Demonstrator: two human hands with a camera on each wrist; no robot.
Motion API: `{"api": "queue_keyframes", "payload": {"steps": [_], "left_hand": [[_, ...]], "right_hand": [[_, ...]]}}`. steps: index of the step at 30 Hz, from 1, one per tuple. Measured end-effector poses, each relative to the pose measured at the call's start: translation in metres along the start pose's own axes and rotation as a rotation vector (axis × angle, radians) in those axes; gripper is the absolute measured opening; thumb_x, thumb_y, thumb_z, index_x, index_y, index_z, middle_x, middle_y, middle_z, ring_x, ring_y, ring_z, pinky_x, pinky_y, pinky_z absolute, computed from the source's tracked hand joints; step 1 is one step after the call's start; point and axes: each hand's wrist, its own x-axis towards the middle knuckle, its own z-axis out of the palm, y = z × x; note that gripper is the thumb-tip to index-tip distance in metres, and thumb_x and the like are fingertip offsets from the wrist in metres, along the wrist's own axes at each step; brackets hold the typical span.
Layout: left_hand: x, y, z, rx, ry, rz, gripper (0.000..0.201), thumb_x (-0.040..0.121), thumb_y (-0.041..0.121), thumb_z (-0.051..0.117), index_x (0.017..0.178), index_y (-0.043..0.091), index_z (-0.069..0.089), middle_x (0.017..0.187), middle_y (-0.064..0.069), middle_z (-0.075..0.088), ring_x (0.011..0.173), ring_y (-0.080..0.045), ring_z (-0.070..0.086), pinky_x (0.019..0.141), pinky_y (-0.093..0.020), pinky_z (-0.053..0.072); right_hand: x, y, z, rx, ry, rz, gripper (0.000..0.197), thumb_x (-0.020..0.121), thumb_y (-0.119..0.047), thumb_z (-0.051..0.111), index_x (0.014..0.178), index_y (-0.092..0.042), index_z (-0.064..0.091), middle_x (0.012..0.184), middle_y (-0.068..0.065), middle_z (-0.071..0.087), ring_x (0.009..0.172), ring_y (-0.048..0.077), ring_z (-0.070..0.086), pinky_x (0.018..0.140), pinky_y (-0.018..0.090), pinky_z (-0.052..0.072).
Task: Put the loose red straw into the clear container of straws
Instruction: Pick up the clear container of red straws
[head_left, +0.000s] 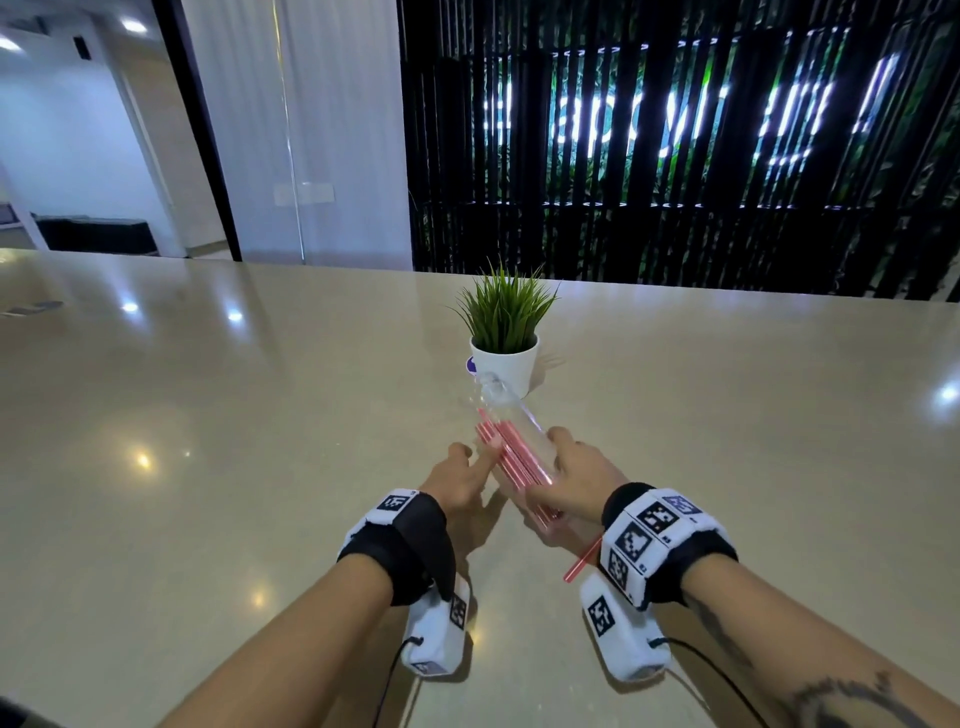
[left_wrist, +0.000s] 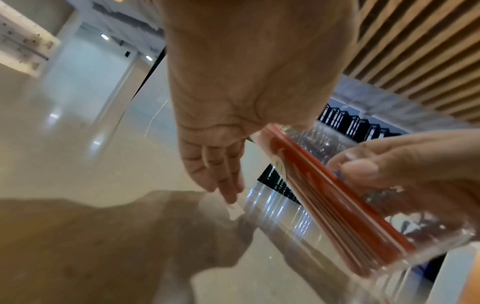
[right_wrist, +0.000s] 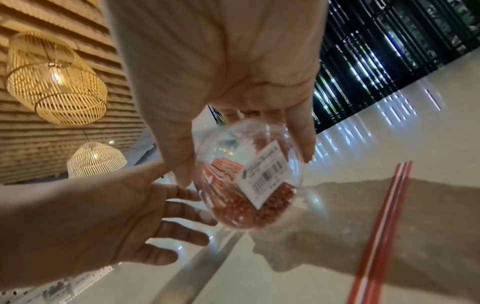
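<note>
Here the table (head_left: 208, 415) carries a potted plant (head_left: 504, 332) at twelve o'clock. The right hand (head_left: 579, 475) grips the clear container (head_left: 511, 436) of straws, tilted off the surface. The left hand (head_left: 457, 475), fingers relaxed and empty, sits beside it at nine o'clock. The loose red straw (head_left: 582, 561) lies at five o'clock, apparently untouched. Step in hand: steadying the container. Next: the free hand must pick up the straw and feed it into the mouth.

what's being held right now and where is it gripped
The right hand grips the clear container around its body near the base. The left hand holds nothing; the loose red straw lies on the table.
</note>
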Motion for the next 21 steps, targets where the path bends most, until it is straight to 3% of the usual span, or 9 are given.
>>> {"api": "queue_keyframes", "payload": {"steps": [3,5,9,11,13,15,17,19,21], "left_hand": [[-0.006,0.014,-0.001,-0.174,-0.036,0.081,0.068,0.086,0.058,0.029,0.132,0.008,0.03,0.114,-0.012,0.055,0.087,-0.016,0.056,0.069,-0.027,0.042],[-0.007,0.021,-0.002,-0.227,-0.037,0.135,0.066,0.086,0.058,0.03,0.131,0.01,0.031,0.116,-0.007,0.052,0.088,-0.013,0.053,0.068,-0.025,0.041],[-0.008,0.028,-0.005,-0.347,-0.049,0.152,0.075,0.073,0.063,0.051,0.129,0.017,0.03,0.107,-0.002,0.057,0.095,-0.015,0.057,0.085,-0.037,0.047],[-0.008,0.031,-0.006,-0.368,-0.057,0.16,0.079,0.067,0.058,0.058,0.129,0.018,0.029,0.114,-0.003,0.055,0.096,-0.014,0.058,0.087,-0.04,0.048],[-0.01,0.034,-0.006,-0.376,-0.044,0.19,0.073,0.073,0.052,0.061,0.128,0.018,0.029,0.118,-0.002,0.051,0.094,-0.01,0.057,0.08,-0.035,0.05],[-0.01,0.037,-0.008,-0.414,0.009,0.219,0.062,0.08,0.045,0.059,0.127,0.016,0.03,0.109,0.002,0.052,0.09,-0.008,0.056,0.071,-0.031,0.049],[-0.01,0.039,-0.014,-0.472,0.105,0.253,0.054,0.082,0.038,0.057,0.124,0.014,0.033,0.102,0.003,0.053,0.092,-0.015,0.057,0.066,-0.03,0.049],[-0.009,0.039,-0.023,-0.521,0.204,0.303,0.05,0.08,0.038,0.06,0.117,0.016,0.035,0.102,-0.001,0.054,0.1,-0.026,0.058,0.07,-0.036,0.052],[-0.01,0.038,-0.031,-0.505,0.262,0.355,0.053,0.071,0.044,0.062,0.111,0.022,0.036,0.103,-0.002,0.056,0.103,-0.03,0.059,0.082,-0.047,0.052]], "right_hand": [[-0.001,-0.002,-0.004,0.152,0.039,-0.041,0.073,0.074,-0.031,0.069,0.13,-0.009,0.027,0.101,0.009,0.05,0.089,0.027,0.055,0.075,0.033,0.045],[-0.002,-0.002,-0.006,0.215,0.033,-0.061,0.074,0.076,-0.028,0.07,0.132,-0.007,0.025,0.102,0.009,0.05,0.091,0.026,0.055,0.075,0.033,0.045],[-0.004,0.0,-0.003,0.304,0.017,-0.094,0.076,0.074,-0.031,0.073,0.128,-0.01,0.024,0.102,0.007,0.049,0.097,0.028,0.058,0.082,0.035,0.049],[-0.004,0.003,-0.002,0.326,0.0,-0.11,0.08,0.071,-0.032,0.075,0.128,-0.012,0.022,0.104,0.006,0.048,0.098,0.027,0.059,0.083,0.035,0.05],[-0.006,0.006,-0.007,0.367,-0.06,-0.127,0.086,0.068,-0.036,0.077,0.13,-0.016,0.02,0.108,0.004,0.048,0.1,0.025,0.059,0.086,0.035,0.051],[-0.008,0.01,-0.018,0.409,-0.127,-0.133,0.093,0.065,-0.049,0.074,0.134,-0.021,0.019,0.111,-0.002,0.047,0.101,0.018,0.057,0.084,0.028,0.05],[-0.01,0.016,-0.031,0.347,-0.114,-0.131,0.076,0.075,-0.053,0.062,0.134,-0.017,0.03,0.115,0.001,0.052,0.096,0.015,0.057,0.073,0.017,0.045],[-0.011,0.027,-0.039,0.211,-0.059,-0.139,0.039,0.09,-0.031,0.051,0.123,-0.009,0.05,0.116,0.012,0.06,0.093,0.018,0.057,0.068,0.015,0.041],[-0.011,0.035,-0.038,-0.069,-0.104,-0.157,0.024,0.09,-0.009,0.049,0.111,-0.006,0.062,0.114,0.014,0.063,0.097,0.021,0.057,0.076,0.021,0.041]]}}
